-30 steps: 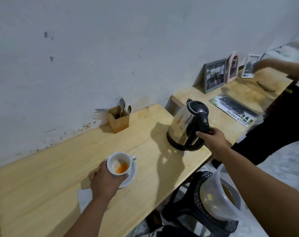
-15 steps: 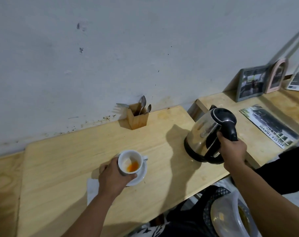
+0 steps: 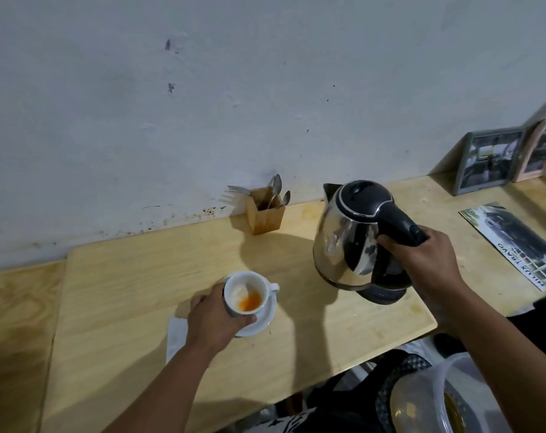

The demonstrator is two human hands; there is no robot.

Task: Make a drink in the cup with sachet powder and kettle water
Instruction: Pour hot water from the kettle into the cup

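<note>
Pouring stage: we grip kettle [image 3: 353, 239] in right hand [image 3: 421, 264]; left hand [image 3: 215, 317] holds cup [image 3: 245, 293].
Next: we judge tilting spout leftward over cup.

Printed sheet [image 3: 515, 245] on the table's right, white lettering "HILUX TRAVO"

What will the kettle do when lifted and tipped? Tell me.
The kettle probably feels heavy if it holds water; its level is hidden. The right hand grips the side handle, so weight likely pulls toward the spout. Its shiny metal body looks rigid and perhaps hot.
</note>
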